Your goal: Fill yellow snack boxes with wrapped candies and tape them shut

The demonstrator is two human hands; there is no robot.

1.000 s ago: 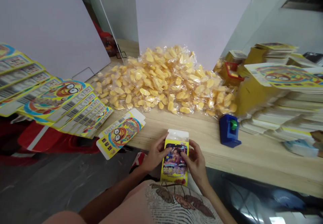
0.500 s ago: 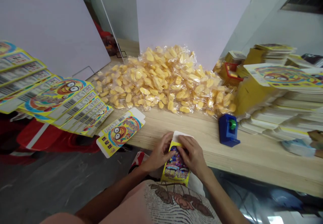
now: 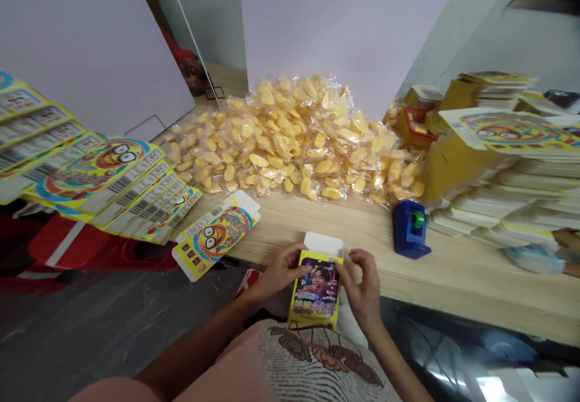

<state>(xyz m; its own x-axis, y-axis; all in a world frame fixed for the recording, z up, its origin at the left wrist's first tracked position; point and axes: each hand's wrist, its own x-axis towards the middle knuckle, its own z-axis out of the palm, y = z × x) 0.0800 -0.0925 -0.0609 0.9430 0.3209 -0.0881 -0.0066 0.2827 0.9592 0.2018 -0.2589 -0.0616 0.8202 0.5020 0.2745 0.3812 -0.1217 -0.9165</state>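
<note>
Yellow printed carton point(image 3: 316, 290), left hand point(image 3: 281, 272) pinching its edge, right hand point(image 3: 363, 284) curled at its side — grip unclear

the person wears a loose pale pink fabric top point(image 3: 217, 369), its front printed with a panel of thin wavy grey-and-white stripes point(image 3: 317, 378) beneath a band of brown leaf-like shapes with thin dark outlines point(image 3: 312, 353). slim bare forearms end in an uncovered left hand point(image 3: 283, 272) and an uncovered right hand point(image 3: 362, 284).

Yellow cardboard snack box point(image 3: 316, 290), white top flap unfolded, held nearly upright
</note>
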